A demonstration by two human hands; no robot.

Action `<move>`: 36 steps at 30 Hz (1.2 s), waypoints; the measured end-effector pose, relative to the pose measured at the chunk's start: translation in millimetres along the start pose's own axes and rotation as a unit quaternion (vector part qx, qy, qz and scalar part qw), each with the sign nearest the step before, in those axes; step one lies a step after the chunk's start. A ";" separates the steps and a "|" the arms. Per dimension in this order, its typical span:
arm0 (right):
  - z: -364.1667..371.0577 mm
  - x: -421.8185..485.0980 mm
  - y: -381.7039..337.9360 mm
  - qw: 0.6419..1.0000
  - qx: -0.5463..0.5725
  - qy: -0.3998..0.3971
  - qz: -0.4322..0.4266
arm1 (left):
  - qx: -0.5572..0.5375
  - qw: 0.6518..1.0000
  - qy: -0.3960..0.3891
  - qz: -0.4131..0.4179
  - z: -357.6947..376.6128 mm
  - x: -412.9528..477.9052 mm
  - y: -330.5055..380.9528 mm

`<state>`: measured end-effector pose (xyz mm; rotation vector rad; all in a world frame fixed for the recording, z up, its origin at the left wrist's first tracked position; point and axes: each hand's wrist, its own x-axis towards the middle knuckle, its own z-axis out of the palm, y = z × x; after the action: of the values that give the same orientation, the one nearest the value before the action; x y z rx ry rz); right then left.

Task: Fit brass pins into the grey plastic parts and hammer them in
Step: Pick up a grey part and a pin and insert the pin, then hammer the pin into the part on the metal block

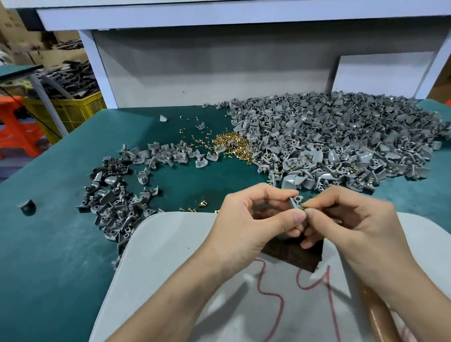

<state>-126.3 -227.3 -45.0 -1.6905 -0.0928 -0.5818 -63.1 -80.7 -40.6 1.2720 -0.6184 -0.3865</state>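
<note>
- Darker grey parts (113, 204): heaped far left on the green mat (50, 252).
- Loose brass pins (233, 143): small heap mid-table.
- Left hand (247, 223): forearm in from lower left, fingers curled, thumb and fingertips pinching one grey part (295, 203) above the white board (171, 256).
- Right hand (358, 222): forearm in from lower right, thumb and forefinger pinching a brass pin (302, 206) against that part's right edge.
- Grey parts pile (338, 140): behind the hands, to the right.
- Wooden handle (379, 318): under the right wrist.

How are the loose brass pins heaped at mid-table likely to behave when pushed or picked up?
The brass pins look tiny and rigid, so probably light and quick to scatter; strays already dot the green mat. Being shiny metal, they likely slip; the right hand pinches one at its fingertips.
</note>
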 end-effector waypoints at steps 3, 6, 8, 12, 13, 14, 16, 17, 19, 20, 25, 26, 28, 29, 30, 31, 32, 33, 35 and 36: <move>-6.1 3.0 -3.7 0.998 0.049 0.022 0.025 | 0.023 1.000 0.011 0.017 -1.2 0.5 1.2; -22.3 10.0 5.1 0.983 -0.135 0.115 0.043 | 0.049 0.997 0.049 0.039 -5.8 3.0 0.7; -35.7 13.7 14.6 0.917 -0.366 0.139 0.072 | 0.071 0.995 0.061 0.045 -9.7 4.7 1.3; -39.3 11.9 25.0 0.840 -0.496 0.051 0.215 | 0.128 0.988 0.069 0.047 -15.7 6.6 -1.8; -38.2 12.5 27.3 0.831 -0.505 0.048 0.228 | 0.142 0.986 0.068 0.046 -16.6 7.2 -3.1; -37.1 13.4 27.3 0.821 -0.518 0.047 0.235 | 0.159 0.984 0.070 0.049 -17.7 7.7 -4.1; -37.3 14.8 26.1 0.805 -0.541 0.045 0.240 | 0.216 0.971 0.083 0.060 -19.0 8.4 -7.1; -40.1 15.1 23.6 0.804 -0.540 0.047 0.245 | 0.256 0.960 0.095 0.067 -19.4 8.7 -8.4; -49.0 15.5 16.8 0.834 -0.473 0.062 0.277 | 0.339 0.931 0.119 0.072 -21.8 10.9 -12.8; -52.6 14.8 12.0 0.861 -0.403 0.066 0.303 | 0.362 0.921 0.129 0.066 -23.3 11.8 -15.3; -55.9 16.4 -14.1 0.933 0.009 0.080 0.350 | 0.308 0.941 0.136 0.023 -27.9 14.7 -16.3; -51.6 18.1 -21.8 0.935 0.047 0.067 0.344 | 0.298 0.945 0.136 0.019 -28.4 14.4 -16.9; -41.6 23.6 -37.3 0.938 0.068 0.040 0.338 | 0.273 0.954 0.124 0.008 -32.3 14.4 -17.4; -38.1 26.5 -45.2 0.939 0.052 0.027 0.339 | 0.264 0.958 0.114 0.005 -34.0 14.7 -18.4; -33.7 29.9 -53.7 0.940 0.022 0.008 0.341 | 0.266 0.958 0.106 0.005 -36.0 15.5 -20.0; -29.6 33.1 -61.0 0.941 -0.022 -0.017 0.339 | 0.276 0.956 0.099 0.010 -37.7 16.1 -21.8; -24.9 34.2 -67.0 0.941 -0.073 -0.044 0.329 | 0.288 0.953 0.091 0.014 -38.8 15.9 -22.9; -19.5 35.1 -71.2 0.940 -0.122 -0.069 0.311 | 0.296 0.951 0.088 0.019 -39.3 15.6 -23.7; -7.9 33.0 -76.3 0.940 -0.179 -0.100 0.273 | 0.298 0.949 0.094 0.033 -40.1 15.0 -25.7; -2.3 31.8 -76.3 0.941 -0.183 -0.106 0.264 | 0.297 0.949 0.100 0.037 -40.6 15.7 -27.1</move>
<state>-128.2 -221.3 37.5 -2.0304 0.3279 -0.0073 -23.8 -66.1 -70.1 1.8295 -0.6279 0.0052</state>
